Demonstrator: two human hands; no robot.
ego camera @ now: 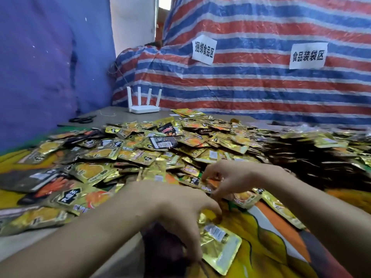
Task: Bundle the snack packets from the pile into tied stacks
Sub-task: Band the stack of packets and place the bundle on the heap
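A wide pile of gold and black snack packets (152,149) covers the table from left to right. My left hand (180,215) is near the front, fingers curled down onto a gold packet (220,247) lying back side up; it seems to grip that packet's top edge. My right hand (226,177) is just beyond it, at the pile's near edge, fingertips pinching a packet (208,187) with orange print. Which packet edges the fingers cover is hidden.
A white router (144,109) with several antennas and black scissors (82,119) sit at the table's far left. A striped tarp (261,81) with two paper labels rises behind the pile. A blue sheet (44,67) hangs on the left. A yellow-orange printed cloth (271,237) lies under my hands.
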